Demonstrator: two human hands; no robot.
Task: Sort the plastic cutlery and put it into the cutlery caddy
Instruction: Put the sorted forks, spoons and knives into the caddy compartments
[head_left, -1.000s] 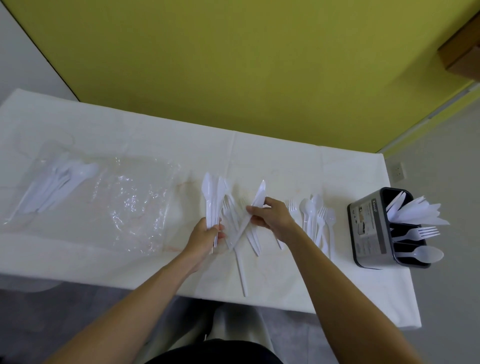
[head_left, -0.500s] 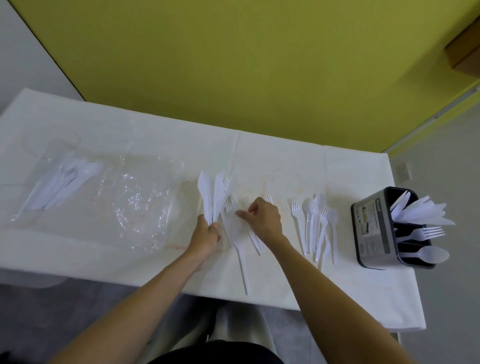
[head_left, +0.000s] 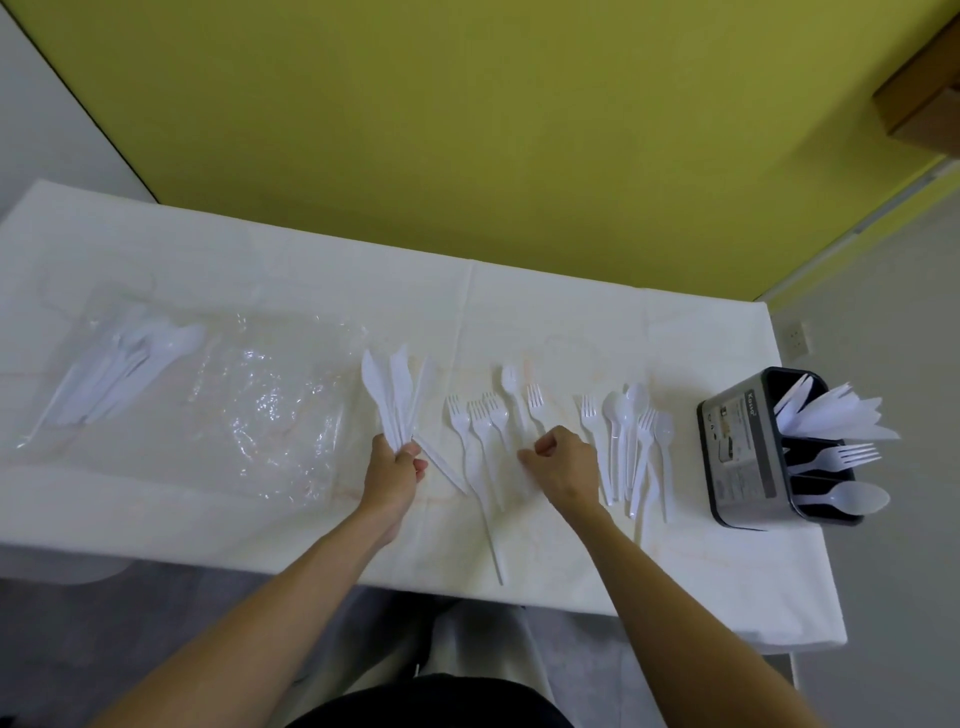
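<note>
My left hand (head_left: 394, 470) grips a fanned bunch of white plastic knives (head_left: 393, 393) by their handles, blades pointing away from me. My right hand (head_left: 561, 463) hovers with curled fingers over the handles of loose white forks (head_left: 482, 422) and a spoon (head_left: 511, 385) lying on the table; whether it pinches one I cannot tell. A mixed heap of forks and spoons (head_left: 631, 431) lies to its right. The dark cutlery caddy (head_left: 740, 447) stands at the table's right end with knives, a fork and a spoon sticking out.
A crinkled clear plastic bag (head_left: 270, 410) lies left of centre, with more white cutlery (head_left: 124, 369) in its far left part. One knife (head_left: 493, 545) lies near the front edge of the white table (head_left: 571, 312). A yellow wall runs behind.
My right hand passed the knife it held to the bunch in my left hand, then dropped onto the loose forks. The left hand's bunch has tilted slightly left.
</note>
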